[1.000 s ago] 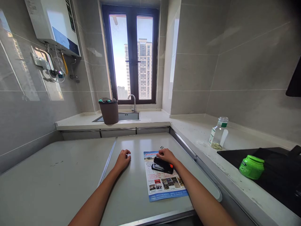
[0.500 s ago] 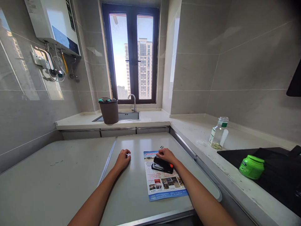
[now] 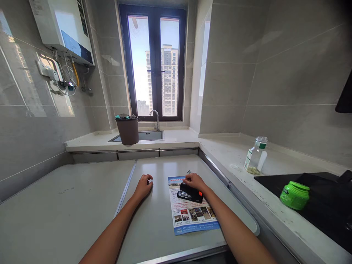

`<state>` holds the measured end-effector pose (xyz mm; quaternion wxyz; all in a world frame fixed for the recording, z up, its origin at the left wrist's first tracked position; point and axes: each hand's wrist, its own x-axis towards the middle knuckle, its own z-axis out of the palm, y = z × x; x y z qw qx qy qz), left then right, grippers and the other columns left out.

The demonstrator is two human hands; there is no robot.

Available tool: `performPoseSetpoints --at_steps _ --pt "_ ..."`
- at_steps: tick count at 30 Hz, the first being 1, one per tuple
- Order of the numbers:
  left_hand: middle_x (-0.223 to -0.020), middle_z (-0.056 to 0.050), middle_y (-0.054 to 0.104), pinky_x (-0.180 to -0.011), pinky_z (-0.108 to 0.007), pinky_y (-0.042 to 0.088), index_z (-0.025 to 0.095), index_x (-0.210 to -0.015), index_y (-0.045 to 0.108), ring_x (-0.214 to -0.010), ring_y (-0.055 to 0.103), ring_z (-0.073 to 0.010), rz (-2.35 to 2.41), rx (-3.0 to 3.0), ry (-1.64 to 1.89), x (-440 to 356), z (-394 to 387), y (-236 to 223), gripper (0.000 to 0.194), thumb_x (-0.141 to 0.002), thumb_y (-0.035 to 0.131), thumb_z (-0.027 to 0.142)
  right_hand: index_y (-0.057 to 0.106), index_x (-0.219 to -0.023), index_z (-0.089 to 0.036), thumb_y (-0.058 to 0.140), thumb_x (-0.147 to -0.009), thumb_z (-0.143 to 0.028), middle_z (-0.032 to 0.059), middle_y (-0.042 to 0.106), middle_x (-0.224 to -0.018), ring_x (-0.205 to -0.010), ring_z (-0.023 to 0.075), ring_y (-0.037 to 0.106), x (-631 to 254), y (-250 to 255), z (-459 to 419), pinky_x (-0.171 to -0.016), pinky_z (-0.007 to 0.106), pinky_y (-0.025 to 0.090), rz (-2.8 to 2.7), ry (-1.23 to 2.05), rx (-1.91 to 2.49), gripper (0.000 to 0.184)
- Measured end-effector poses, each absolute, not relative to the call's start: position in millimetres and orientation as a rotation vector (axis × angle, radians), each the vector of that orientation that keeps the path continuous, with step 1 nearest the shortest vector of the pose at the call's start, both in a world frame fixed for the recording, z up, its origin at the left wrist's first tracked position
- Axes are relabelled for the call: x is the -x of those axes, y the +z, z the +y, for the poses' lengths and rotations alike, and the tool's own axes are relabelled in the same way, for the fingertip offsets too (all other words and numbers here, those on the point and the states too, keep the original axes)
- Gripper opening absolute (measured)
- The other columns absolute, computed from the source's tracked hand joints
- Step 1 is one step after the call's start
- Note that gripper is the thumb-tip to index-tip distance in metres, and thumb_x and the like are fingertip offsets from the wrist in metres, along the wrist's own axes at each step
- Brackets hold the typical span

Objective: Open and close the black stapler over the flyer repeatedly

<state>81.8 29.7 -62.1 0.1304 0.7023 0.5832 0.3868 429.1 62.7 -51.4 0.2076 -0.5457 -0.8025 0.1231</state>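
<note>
A black stapler [image 3: 189, 193] with an orange-red patch at one end lies on a printed leaflet [image 3: 187, 223] with blue bands and small photos. My right hand [image 3: 194, 181] is closed at the stapler's far side, fingers bent down against its upper arm; the fingertips are partly hidden. Just beyond that hand, small dark slivers [image 3: 189, 171] that look like staples rest on the tabletop. My left hand [image 3: 143, 186] rests on the pale tabletop [image 3: 156, 227], left of the leaflet. Its fingers are loosely bent and apart, holding nothing.
A brown bin [image 3: 127, 131] stands by the sink [image 3: 151, 136] and tap [image 3: 157, 119] under the window. On the right counter are a glass bottle [image 3: 255, 156], a green jar [image 3: 294, 195] and a black hob [image 3: 324, 216]. A seam crosses the tabletop left of me.
</note>
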Motion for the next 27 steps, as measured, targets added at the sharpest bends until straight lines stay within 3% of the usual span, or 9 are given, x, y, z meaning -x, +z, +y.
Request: performPoseSetpoints --at_steps 27 --pt "-0.100 -0.007 0.059 -0.082 -0.034 0.052 0.019 -0.094 0.065 -0.081 0.064 -0.0187 1.672 -2.028 1.128 -82.5 26.9 -59.4 0.015 -0.082 0.055 0.022 0.066 -0.071 -0.019 0.061 -0.090 -0.042 -0.0016 0.060 -0.069 -0.065 0.0107 0.051 -429.5 -51.1 61.9 -0.058 0.023 0.022 -2.243 0.323 1.510 0.030"
